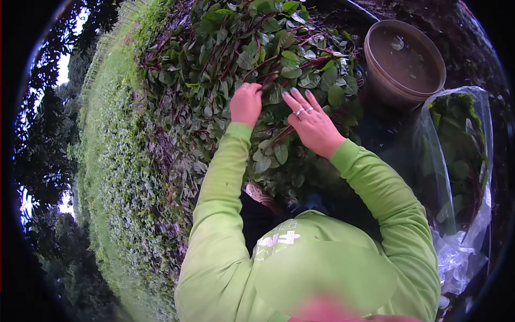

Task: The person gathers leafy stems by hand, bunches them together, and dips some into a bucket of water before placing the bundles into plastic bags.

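Observation:
My left hand (247, 104) is closed, its fingertips pinched at a blurred leafy stem (271, 79) over a large heap of green leaves on dark red stems (230, 59). To its right, my right hand (314, 123), wearing rings, has its fingers stretched out and apart over the same heap. Red stems with broad leaves (273, 150) run up to the thumb side of this hand. Whether the thumb presses on them is hidden.
A round brown bucket (437, 83) of murky water stands at the upper right. Below it, a clear plastic bag (483, 198) contains leafy greens. A pink shoe (258, 194) shows under the heap's near edge. Low plants and grass (115, 161) stretch along the left.

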Motion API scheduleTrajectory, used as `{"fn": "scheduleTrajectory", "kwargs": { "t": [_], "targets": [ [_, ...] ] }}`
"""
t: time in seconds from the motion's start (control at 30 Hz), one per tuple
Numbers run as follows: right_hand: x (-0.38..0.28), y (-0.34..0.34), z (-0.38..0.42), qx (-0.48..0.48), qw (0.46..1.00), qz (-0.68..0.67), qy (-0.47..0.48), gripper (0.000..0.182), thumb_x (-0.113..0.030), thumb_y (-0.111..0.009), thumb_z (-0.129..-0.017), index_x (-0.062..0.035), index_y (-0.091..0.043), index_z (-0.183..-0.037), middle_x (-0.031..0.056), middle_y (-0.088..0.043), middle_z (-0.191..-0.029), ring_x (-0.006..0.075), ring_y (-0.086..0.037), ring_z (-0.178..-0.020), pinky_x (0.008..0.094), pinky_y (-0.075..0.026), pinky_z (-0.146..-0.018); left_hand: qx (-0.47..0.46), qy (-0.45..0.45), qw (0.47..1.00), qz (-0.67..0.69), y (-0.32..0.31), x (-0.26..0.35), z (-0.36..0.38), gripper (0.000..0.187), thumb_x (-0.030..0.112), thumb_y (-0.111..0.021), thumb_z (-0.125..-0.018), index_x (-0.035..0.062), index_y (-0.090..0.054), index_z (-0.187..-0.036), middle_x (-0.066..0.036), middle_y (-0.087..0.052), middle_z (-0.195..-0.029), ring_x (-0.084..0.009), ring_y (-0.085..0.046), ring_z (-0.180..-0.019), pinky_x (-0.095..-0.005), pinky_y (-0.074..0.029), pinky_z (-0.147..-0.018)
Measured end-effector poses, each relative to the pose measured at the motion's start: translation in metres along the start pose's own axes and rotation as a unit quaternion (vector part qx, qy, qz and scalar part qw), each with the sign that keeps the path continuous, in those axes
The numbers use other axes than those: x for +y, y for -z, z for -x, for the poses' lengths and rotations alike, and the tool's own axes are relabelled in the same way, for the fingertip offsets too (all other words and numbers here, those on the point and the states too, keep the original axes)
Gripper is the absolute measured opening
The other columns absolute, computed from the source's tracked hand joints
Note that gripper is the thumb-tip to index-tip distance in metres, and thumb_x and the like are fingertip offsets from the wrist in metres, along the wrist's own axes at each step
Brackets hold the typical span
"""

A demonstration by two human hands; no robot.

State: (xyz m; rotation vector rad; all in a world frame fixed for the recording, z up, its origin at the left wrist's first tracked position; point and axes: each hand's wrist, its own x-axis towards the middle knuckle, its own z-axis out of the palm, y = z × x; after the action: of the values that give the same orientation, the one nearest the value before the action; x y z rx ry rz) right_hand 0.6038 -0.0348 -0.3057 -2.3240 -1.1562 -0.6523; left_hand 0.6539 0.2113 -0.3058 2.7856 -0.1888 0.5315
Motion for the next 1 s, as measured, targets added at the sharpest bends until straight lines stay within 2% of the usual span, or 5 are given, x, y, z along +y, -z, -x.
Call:
{"fn": "scheduleTrajectory", "kwargs": {
  "t": [0.07,0.23,0.33,0.57,1.0],
  "targets": [
    [-0.006,0.007,-0.009,0.004,1.000,-0.025,0.000,0.013,-0.013,-0.058,-0.087,-0.0039,-0.063,-0.096,0.0170,-0.054,-0.142,0.0326,-0.041,-0.145,0.0501,-0.021,-0.126,-0.024,-0.039,0.998,0.049,0.018,0.028,0.017,0.017,0.010,-0.070,-0.086,0.0055,-0.069,-0.103,-0.013,-0.069,-0.102,-0.0343,-0.066,-0.096,-0.0426,-0.054,-0.085],
    [-0.003,-0.010,-0.010,-0.073,0.997,0.011,-0.006,0.016,-0.015,-0.057,-0.088,-0.0053,-0.065,-0.099,0.0151,-0.062,-0.118,0.0298,-0.058,-0.120,0.0464,-0.040,-0.107,-0.160,0.034,0.936,0.310,0.023,0.055,0.043,0.025,0.002,-0.067,-0.086,0.0049,-0.067,-0.111,-0.013,-0.072,-0.105,-0.0266,-0.070,-0.095,-0.0360,-0.055,-0.087],
    [-0.001,-0.010,-0.010,-0.099,0.995,0.014,0.000,0.018,-0.015,-0.057,-0.086,-0.0112,-0.065,-0.102,0.0091,-0.063,-0.101,0.0253,-0.061,-0.101,0.0413,-0.044,-0.088,-0.093,0.055,0.928,0.356,0.009,0.017,0.008,0.027,0.001,-0.063,-0.088,0.0038,-0.068,-0.115,-0.013,-0.073,-0.107,-0.0230,-0.071,-0.097,-0.0336,-0.054,-0.090],
    [-0.006,-0.008,-0.012,-0.131,0.991,0.023,-0.015,0.024,-0.012,-0.057,-0.088,-0.0179,-0.063,-0.111,0.0066,-0.064,-0.098,0.0242,-0.064,-0.098,0.0392,-0.044,-0.087,-0.009,-0.059,0.998,-0.025,-0.039,-0.036,-0.060,0.030,0.011,-0.068,-0.088,0.0036,-0.070,-0.117,-0.017,-0.070,-0.115,-0.0362,-0.063,-0.111,-0.0452,-0.049,-0.099],
    [-0.006,-0.010,-0.004,-0.092,0.995,0.002,-0.028,0.015,-0.008,-0.057,-0.084,-0.0087,-0.060,-0.098,0.0093,-0.061,-0.100,0.0270,-0.062,-0.103,0.0436,-0.043,-0.099,-0.012,-0.078,0.996,-0.040,-0.026,-0.032,-0.041,0.019,0.016,-0.073,-0.085,0.0074,-0.067,-0.102,-0.012,-0.065,-0.103,-0.0341,-0.059,-0.105,-0.0441,-0.049,-0.093]
  ]
}}
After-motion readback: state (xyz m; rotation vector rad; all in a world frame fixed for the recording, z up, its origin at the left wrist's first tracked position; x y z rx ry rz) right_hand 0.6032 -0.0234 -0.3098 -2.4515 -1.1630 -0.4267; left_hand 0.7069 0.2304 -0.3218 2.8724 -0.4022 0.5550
